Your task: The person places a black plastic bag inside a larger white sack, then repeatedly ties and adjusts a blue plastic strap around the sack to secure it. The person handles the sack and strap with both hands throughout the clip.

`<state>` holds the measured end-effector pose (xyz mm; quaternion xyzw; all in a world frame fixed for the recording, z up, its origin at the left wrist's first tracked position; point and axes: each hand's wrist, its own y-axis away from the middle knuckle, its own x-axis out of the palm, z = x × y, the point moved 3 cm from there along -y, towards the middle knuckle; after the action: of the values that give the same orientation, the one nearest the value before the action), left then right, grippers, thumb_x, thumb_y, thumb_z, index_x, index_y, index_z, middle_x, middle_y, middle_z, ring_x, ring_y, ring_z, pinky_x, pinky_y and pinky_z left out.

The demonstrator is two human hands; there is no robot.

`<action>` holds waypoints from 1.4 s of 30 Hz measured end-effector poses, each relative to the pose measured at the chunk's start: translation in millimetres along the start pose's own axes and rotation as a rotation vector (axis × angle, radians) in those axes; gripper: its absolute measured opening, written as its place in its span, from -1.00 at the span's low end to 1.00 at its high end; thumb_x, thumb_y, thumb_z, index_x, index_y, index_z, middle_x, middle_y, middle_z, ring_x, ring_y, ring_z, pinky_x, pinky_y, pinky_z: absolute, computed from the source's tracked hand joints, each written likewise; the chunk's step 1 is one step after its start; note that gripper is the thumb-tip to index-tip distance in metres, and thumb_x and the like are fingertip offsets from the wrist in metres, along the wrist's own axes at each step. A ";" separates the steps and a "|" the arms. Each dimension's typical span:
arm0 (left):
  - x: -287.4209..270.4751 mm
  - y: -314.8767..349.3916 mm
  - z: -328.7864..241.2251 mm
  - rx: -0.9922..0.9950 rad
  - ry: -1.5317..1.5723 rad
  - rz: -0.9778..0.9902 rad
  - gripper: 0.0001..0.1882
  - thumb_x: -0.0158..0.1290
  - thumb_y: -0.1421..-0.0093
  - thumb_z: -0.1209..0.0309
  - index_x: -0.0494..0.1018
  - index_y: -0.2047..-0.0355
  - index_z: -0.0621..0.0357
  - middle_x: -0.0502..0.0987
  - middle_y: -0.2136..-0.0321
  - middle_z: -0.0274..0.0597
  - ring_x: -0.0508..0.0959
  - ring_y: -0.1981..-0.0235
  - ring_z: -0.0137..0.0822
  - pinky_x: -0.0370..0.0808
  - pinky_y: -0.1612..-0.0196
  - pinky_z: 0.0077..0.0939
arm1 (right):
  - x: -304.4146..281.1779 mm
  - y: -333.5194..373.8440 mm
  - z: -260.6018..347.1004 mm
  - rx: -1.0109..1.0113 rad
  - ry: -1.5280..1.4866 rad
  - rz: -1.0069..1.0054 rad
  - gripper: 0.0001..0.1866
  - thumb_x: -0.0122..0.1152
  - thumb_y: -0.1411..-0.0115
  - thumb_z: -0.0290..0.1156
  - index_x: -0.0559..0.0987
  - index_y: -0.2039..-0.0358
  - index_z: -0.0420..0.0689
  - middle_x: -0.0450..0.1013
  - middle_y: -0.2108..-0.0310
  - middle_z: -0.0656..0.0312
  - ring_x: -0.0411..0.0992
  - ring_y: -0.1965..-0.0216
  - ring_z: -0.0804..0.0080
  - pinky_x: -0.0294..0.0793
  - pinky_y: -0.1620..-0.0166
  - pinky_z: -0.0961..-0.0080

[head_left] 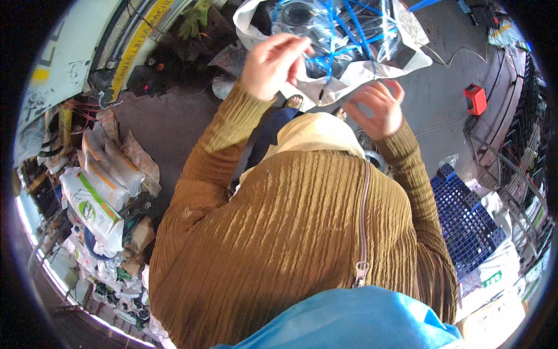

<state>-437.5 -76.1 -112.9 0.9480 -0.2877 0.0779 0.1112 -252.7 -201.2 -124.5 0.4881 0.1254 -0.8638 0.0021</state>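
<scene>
A white woven sack [356,75] stands at the top with its mouth folded outward. Inside it are black pieces in clear plastic wrap [293,38], with bright blue straps [334,43] running across them. Over the sack's left side is my left hand [273,67], fingers bunched toward a blue strap; anything between the fingertips is too small to make out. My right hand [378,109], near the sack's front right rim, has its fingers loosely bent and apart, with nothing visible in them. A thin dark end hangs at the front rim between both hands.
Filled bags [93,206] are piled at the left, below a machine with a yellow bar [129,58]. A glove [195,20] lies at the upper left. At the right are a red box [475,99], cables on the floor and a blue plastic pallet [465,224].
</scene>
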 end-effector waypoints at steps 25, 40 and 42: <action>202.3 -175.6 -46.5 0.873 -1.112 -0.640 -0.27 0.28 0.13 0.22 0.21 0.00 0.22 0.23 0.00 0.10 0.20 -0.07 -0.01 0.10 -0.12 -0.16 | -212.0 161.2 -369.6 0.514 0.020 0.367 -0.75 0.12 0.03 -0.23 0.57 0.44 -0.13 0.48 0.51 0.09 0.46 0.50 0.23 0.45 0.41 0.37; 426.6 -472.6 24.7 -0.195 -1.422 0.703 -0.36 0.07 -0.02 0.14 0.21 -0.04 0.23 0.31 0.00 0.07 0.32 -0.01 -0.05 0.27 -0.04 -0.27 | -199.3 270.5 -853.2 0.914 0.097 0.209 -0.72 0.03 -0.04 -0.15 0.55 0.36 -0.04 0.49 0.40 0.07 0.47 0.35 0.09 0.45 0.31 0.26; 433.2 -501.9 19.5 0.013 -1.370 0.591 -0.36 0.05 -0.01 0.12 0.22 -0.02 0.25 0.35 0.05 0.08 0.35 0.02 -0.04 0.29 -0.01 -0.26 | -182.4 311.2 -868.8 0.580 -0.048 0.480 -0.76 0.04 -0.03 -0.25 0.54 0.35 -0.08 0.48 0.40 0.05 0.47 0.37 0.13 0.45 0.28 0.19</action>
<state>202.9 96.5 -123.3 0.6681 -0.5349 -0.5021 -0.1242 614.0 -334.4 -465.0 0.4633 -0.2426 -0.8496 0.0690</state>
